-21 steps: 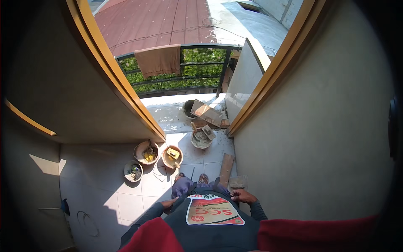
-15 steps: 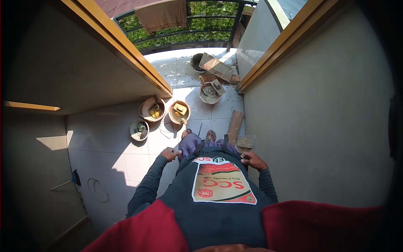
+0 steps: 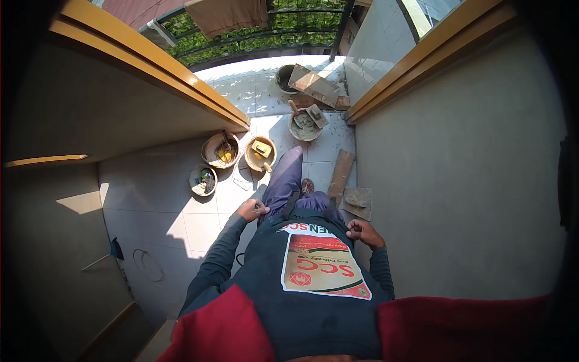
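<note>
My left hand (image 3: 252, 209) is closed beside my left thigh, its fingertips pinching the purple trousers (image 3: 284, 180). My left knee is raised, with the thigh stretching forward. By my right hip is my right hand (image 3: 365, 234), fingers curled and thumb against them; whatever is between them is hidden. A dark shirt (image 3: 325, 326) with a printed panel covers my front. Ahead of my left leg stands a bucket (image 3: 249, 166) with a yellow float (image 3: 261, 149) and a handled tool in it. Farther ahead, a bucket of grey mortar (image 3: 306, 136) carries a trowel (image 3: 316, 115).
Left of the yellow float are a bucket with yellow stuff (image 3: 208, 158) and a smaller debris bucket (image 3: 198, 187). A board (image 3: 342, 174) and a mortar-stained plate (image 3: 358, 201) lie along the right wall (image 3: 458, 181). Beyond the door frame (image 3: 181, 81) are a dark bucket (image 3: 282, 85), planks (image 3: 313, 85) and a railing.
My left leg has lifted and swung forward, its knee now near the buckets. My left hand has moved slightly right, against the trousers. My right hand stays at my hip.
</note>
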The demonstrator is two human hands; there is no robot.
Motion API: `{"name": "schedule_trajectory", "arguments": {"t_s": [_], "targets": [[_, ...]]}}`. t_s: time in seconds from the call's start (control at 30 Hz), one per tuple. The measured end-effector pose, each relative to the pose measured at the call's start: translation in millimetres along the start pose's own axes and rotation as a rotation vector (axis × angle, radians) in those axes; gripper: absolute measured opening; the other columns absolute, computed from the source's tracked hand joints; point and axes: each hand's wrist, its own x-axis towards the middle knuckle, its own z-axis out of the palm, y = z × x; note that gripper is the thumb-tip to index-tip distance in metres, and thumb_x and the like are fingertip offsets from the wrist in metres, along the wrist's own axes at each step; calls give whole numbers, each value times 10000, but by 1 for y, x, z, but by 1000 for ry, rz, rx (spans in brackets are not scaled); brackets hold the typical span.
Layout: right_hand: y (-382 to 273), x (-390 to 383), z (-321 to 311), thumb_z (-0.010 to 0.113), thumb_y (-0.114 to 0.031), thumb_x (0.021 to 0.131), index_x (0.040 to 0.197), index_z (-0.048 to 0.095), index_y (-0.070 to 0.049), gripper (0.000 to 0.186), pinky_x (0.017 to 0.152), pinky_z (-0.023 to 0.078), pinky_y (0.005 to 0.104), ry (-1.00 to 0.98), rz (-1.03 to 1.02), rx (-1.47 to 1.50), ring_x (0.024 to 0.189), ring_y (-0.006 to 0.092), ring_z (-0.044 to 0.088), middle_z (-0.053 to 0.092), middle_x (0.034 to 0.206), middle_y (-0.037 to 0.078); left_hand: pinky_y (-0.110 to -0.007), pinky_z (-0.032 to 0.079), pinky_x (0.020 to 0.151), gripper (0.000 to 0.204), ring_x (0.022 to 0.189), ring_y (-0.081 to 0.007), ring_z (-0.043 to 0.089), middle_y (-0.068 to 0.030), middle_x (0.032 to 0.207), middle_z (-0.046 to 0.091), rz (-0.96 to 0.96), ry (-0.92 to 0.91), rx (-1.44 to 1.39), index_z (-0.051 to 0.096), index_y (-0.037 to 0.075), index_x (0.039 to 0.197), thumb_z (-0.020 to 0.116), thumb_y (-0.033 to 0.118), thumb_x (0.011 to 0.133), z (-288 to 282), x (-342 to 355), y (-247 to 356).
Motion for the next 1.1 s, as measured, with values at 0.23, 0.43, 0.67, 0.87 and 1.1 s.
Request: {"name": "schedule_trajectory", "arguments": {"t_s": [0.23,0.43,0.67,0.87,1.1], "targets": [[-74,30,-29,734,-149,804,975,584,-29,257,657,475,243,115,-26,-40,697,79,537,551,765,-13,-365,493,791,435,835,-254,648,-153,870,682,-39,52,74,664,14,908,689,437,811,-79,58,62],[-205,78,-55,715,-193,821,998,578,-9,289,657,471,227,439,-239,-138,700,71,534,552,793,-5,-350,496,782,373,814,-219,655,-120,844,690,63,75,68,680,37,937,677,396,835,-176,173,95],[-366,156,-87,695,-214,858,1040,568,2,310,629,502,231,1044,-423,60,693,88,565,587,827,27,-307,508,518,336,563,-129,584,-54,799,636,-132,52,-234,616,42,978,650,358,868,-291,347,94],[-412,173,-107,688,-246,879,1078,557,-1,342,608,508,228,1513,-498,257,694,91,563,581,851,32,-326,523,485,305,558,-191,630,-122,748,650,-231,130,235,638,23,949,664,310,850,-372,413,89],[-442,158,-140,715,-268,851,1036,553,-15,352,597,511,227,1896,-547,436,700,96,563,572,853,26,-372,544,515,250,557,-201,625,-107,699,645,-276,146,97,667,36,903,669,283,858,-417,442,122]]}}
